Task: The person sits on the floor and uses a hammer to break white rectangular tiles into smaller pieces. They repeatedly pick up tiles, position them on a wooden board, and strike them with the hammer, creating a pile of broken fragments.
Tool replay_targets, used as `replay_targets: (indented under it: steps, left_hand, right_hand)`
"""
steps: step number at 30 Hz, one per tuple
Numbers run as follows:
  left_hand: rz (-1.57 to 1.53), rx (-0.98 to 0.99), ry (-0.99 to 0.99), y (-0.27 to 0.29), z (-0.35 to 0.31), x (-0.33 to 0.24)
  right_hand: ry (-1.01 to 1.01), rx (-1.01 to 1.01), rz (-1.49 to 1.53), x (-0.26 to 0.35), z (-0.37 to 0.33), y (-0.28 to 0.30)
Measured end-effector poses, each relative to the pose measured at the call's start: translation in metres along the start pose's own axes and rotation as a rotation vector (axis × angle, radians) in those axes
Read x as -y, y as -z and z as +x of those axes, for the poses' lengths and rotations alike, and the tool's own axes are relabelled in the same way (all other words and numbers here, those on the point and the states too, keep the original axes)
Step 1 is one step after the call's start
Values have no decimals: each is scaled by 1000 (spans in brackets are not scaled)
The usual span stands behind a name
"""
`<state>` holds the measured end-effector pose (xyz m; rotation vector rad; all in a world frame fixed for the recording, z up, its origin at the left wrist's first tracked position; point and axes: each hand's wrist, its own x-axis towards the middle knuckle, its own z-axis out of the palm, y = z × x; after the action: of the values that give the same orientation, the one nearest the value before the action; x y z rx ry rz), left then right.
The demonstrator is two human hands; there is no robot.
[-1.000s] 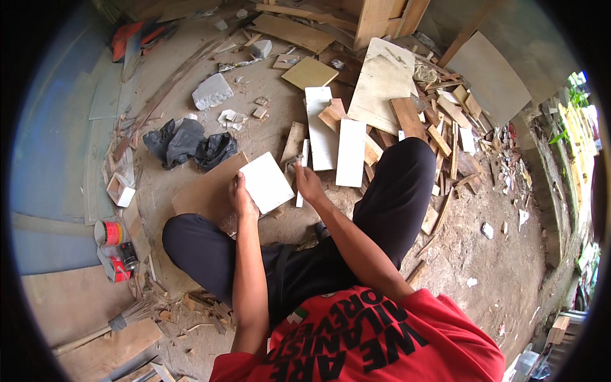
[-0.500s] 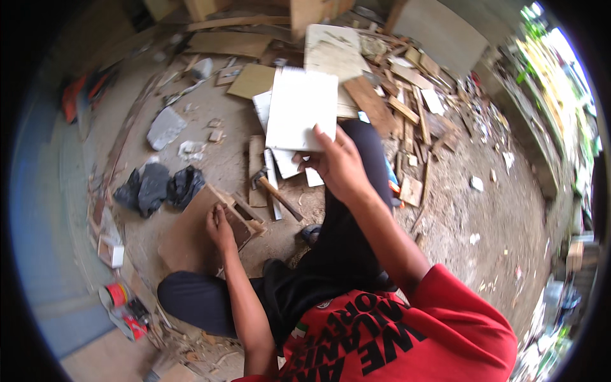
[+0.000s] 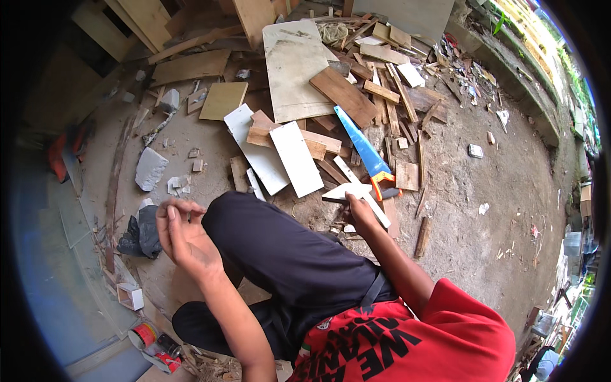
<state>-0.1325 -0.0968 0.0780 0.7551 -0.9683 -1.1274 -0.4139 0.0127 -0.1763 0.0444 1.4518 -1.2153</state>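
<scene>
Head view shows the right hand [image 3: 358, 207] clamped on the near edge of a thin white board [image 3: 347, 191], held tilted above the dirt floor [image 3: 471, 216]. Just beyond that hand lies a blue handsaw [image 3: 363, 148]. The left hand [image 3: 181, 232] hangs empty, fingers loosely curled, above the bent knee. Likely light and stiff, the board may chip; gripping mid-edge looks safest.
</scene>
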Motion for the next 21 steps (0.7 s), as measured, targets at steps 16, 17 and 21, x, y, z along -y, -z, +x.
replay_targets:
  steps: [16,17,21]
  left_hand:
    - [455,216,119,-24,31,91]
    - [445,196,122,-25,28,88]
    - [425,176,87,-23,20,84]
  right_hand:
    - [451,-163,-1068,-26,138,-101]
    - [500,-211,-1165,-36,136,-105]
    - [518,-231,-1214,-46,145,-109]
